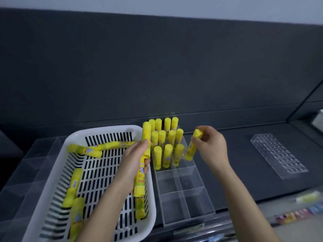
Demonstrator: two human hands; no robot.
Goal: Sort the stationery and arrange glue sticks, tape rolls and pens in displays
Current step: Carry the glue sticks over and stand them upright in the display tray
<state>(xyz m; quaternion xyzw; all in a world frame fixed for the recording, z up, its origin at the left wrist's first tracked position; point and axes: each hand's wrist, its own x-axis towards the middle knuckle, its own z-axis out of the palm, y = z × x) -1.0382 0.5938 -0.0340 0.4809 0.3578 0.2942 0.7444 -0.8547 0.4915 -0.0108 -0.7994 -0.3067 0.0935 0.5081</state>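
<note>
Pinching one glue stick [191, 147] cap-up in the right hand [212, 145] to slot into the organizer [186, 190] below, gripping spares [146, 135] in the left hand [132, 163].

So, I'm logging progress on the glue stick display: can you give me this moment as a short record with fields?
left hand: grips at least two glue sticks above the white basket
right hand: pinches one glue stick, tilted, over the right side of the clear divided display
display: upright sticks stand in its far compartments
basket: loose sticks lying flat
also there: clear rack with holes, to the right
</note>
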